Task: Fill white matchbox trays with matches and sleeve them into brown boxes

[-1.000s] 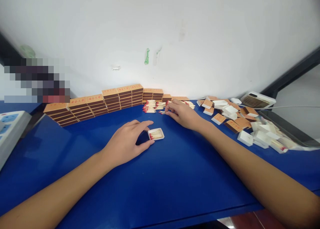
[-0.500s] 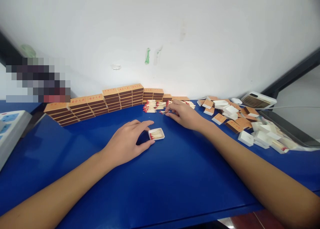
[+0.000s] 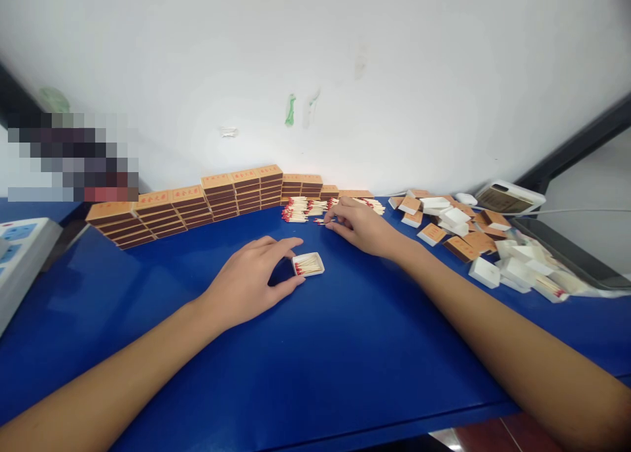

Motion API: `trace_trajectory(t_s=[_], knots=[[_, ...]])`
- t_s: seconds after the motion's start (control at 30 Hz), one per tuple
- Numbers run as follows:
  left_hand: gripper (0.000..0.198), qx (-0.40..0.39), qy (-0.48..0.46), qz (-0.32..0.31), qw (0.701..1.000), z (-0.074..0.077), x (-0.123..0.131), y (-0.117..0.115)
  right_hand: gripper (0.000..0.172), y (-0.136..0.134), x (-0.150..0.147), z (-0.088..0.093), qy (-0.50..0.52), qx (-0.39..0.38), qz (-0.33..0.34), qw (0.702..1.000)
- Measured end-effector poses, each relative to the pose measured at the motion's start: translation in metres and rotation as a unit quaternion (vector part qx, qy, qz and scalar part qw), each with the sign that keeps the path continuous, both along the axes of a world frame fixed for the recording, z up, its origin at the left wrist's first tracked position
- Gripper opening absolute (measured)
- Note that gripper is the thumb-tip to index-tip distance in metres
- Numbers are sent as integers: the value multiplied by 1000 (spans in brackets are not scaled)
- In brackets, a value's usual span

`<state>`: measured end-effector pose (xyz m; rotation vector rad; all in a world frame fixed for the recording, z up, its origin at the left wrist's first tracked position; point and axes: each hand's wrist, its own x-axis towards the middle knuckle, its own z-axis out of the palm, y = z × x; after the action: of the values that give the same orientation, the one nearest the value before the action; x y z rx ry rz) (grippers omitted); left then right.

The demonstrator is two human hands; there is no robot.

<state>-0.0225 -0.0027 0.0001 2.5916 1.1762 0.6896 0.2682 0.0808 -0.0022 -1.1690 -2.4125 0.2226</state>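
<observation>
A small white matchbox tray (image 3: 319,260) with several red-headed matches (image 3: 308,265) lies on the blue table. My left hand (image 3: 254,274) grips its left end, thumb at the near side and fingers at the far side. Beyond it, my right hand (image 3: 359,225) is closed in a pinch at the matches on the table, its thumb and forefinger on a few match ends. Loose matches (image 3: 296,209) lie in heaps to the left of and behind that hand, which hides part of them.
Stacked matchboxes (image 3: 241,192) line the wall from left to centre. At right lie loose matchbox sleeves (image 3: 461,248) and white trays (image 3: 486,272), beside a dark phone-like slab (image 3: 572,251) and a white device (image 3: 513,197) with a cable. A power strip (image 3: 24,242) sits at far left.
Almost nothing differs. My right fingers have shifted very slightly at the matches; my left hand and the tray keep their place.
</observation>
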Motion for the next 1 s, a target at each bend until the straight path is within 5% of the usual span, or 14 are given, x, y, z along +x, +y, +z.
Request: trace_trajectory(t_s=[1.0], knots=[[55, 2, 4, 3, 1000, -1, 0, 0, 12, 4, 6, 1, -14, 6, -22, 1000]])
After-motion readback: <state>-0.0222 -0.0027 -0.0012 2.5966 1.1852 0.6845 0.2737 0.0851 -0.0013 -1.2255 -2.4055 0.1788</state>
